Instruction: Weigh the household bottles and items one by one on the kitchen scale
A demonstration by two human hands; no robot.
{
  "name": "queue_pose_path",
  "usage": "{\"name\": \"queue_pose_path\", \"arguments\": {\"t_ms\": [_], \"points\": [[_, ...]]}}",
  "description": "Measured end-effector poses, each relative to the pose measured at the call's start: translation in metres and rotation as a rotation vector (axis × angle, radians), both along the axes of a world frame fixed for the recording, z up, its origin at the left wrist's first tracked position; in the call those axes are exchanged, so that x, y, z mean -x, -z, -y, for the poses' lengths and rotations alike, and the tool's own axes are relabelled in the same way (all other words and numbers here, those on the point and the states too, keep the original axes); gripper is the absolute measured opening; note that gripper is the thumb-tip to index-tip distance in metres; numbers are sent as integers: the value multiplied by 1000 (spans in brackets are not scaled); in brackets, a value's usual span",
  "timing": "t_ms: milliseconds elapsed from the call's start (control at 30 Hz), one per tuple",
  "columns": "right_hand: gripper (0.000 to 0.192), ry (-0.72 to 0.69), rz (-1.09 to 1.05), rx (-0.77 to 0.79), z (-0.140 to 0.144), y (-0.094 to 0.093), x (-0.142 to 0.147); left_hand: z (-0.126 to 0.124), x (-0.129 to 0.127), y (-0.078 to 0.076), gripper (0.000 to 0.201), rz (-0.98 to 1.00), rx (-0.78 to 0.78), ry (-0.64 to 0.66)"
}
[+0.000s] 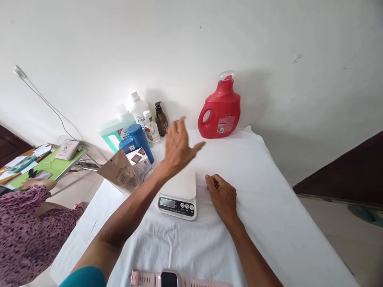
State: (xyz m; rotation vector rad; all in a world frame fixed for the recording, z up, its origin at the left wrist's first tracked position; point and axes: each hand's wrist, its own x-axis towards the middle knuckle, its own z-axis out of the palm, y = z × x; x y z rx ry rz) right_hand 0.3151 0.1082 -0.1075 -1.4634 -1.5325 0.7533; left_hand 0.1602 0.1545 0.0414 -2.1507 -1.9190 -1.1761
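Two bare hands over white-clothed table [269, 207]. Left hand [177, 148] raised above kitchen scale [178, 194], fingers loosely spread, holding nothing. Right hand [222, 196] at scale's 3 o'clock, knuckles curled on cloth, empty. Red detergent jug [220, 109] at 1 o'clock, well apart.

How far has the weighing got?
Done: the scale sits on the white cloth, its platform bare. In hand: nothing; the left hand hovers open above it, the right hand rests curled beside it. Left: the red jug and bottles wait by the wall.
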Motion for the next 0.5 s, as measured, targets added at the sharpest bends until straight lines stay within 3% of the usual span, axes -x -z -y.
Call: {"name": "queue_pose_path", "arguments": {"t_ms": [100, 233, 367, 500], "points": [[42, 7, 19, -13, -1, 0, 1, 21, 51, -31, 88, -146, -30, -324], [40, 11, 22, -9, -1, -1, 1, 17, 95, -40, 86, -193, 63, -605], [41, 1, 7, 1, 1, -4, 1, 2, 110, -33, 65, -66, 161, -724], [41, 4, -12, 14, 2, -6, 2, -10, 119, -29, 51, -9, 77, -762]]}}
